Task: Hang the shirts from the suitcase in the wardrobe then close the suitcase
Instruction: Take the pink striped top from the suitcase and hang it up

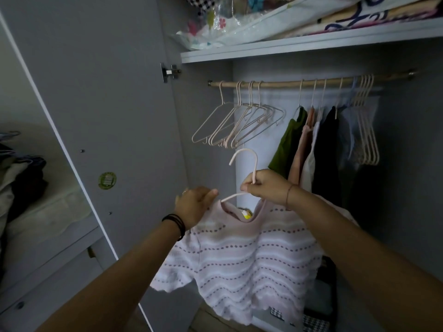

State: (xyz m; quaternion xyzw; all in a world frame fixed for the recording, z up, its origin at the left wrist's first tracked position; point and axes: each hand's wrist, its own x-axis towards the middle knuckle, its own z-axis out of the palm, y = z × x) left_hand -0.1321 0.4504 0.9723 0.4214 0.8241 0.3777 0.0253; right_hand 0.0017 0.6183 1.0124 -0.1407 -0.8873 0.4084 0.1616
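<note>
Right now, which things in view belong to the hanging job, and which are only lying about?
Job: pink striped shirt, hanger, rail, left hand, right hand.
Lying about: bedding on the top shelf, clothes pile at left.

Black bands (176, 224) at the left wrist (1 ring (184, 192) on the left hand (194, 203)), thin cord bracelet (288, 194) at the right.

Nothing really readable here, honestly. The only label-ish thing is a round green sticker (107, 180) on the grey wardrobe door (119, 92). Its print's too blurry to make out.
</note>
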